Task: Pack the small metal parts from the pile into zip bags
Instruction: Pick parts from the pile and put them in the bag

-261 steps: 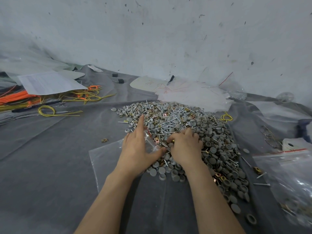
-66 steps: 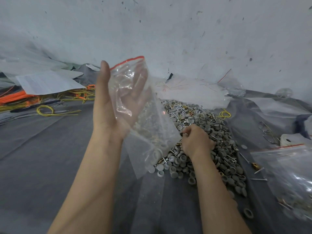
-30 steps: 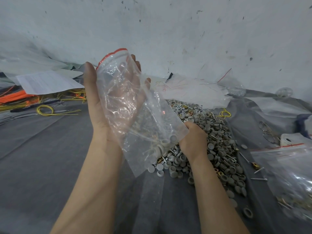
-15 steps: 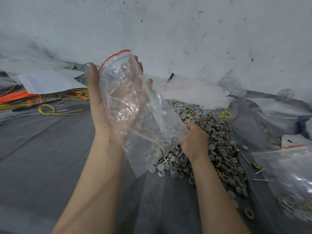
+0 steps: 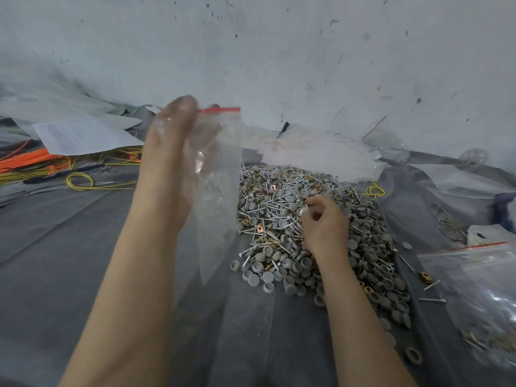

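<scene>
Two hands are on separate jobs now. Seen from the head camera, the left hand (image 5: pixel 170 163) holds the zip bag (image 5: pixel 220 177) up by its red-striped mouth. Half a second back the bag lay slanted over that palm; now it hangs straight and looks near empty. The right hand (image 5: pixel 324 222) has left the bag's lower corner and sits on the pile (image 5: pixel 273 196), fingers pinching a small round part (image 5: pixel 303 210). I'd judge filling has barely begun, and that part goes in next.
</scene>
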Tool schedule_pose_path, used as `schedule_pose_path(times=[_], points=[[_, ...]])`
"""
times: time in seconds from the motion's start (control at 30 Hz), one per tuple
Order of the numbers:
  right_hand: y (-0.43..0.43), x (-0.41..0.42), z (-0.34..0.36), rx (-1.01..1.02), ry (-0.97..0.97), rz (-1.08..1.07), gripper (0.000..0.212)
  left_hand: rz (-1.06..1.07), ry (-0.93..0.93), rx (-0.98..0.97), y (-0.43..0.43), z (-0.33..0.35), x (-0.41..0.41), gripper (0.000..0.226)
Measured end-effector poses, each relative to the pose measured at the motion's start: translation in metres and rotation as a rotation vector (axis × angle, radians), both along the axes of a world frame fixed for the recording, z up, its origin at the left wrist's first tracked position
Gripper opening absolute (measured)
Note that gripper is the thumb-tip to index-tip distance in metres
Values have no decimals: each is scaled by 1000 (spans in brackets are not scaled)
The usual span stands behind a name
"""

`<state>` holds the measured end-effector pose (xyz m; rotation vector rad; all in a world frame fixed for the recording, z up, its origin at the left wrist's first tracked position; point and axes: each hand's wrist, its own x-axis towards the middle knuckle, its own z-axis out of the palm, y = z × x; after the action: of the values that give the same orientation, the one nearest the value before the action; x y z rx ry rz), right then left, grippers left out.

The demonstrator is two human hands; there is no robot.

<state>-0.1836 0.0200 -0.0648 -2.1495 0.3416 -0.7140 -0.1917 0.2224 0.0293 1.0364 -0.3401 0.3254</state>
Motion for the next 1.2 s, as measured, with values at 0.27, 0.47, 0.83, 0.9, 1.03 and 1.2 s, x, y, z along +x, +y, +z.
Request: schedule_pose_path(times=[0.27, 0.47, 0.83, 0.9, 1.03, 1.2], points=[[5, -6, 15, 483, -195, 289, 10, 208, -165, 1134, -36, -52, 10, 98], [9, -11, 20, 315, -30, 535, 12, 230, -191, 1088, -48, -78, 16, 95], [-13, -7, 6, -302, 570, 51, 21, 307, -123, 983, -62, -112, 14, 98], [-10, -4, 5, -319, 534, 19, 13, 272, -117, 1003, -62, -118, 13, 99], [-6, -2, 1, -365, 500, -16, 15, 230, -119, 1021, -62, -121, 14, 98], [-5, -4, -2, -332, 410, -81, 16, 204, -118, 1026, -62, -123, 12, 97]])
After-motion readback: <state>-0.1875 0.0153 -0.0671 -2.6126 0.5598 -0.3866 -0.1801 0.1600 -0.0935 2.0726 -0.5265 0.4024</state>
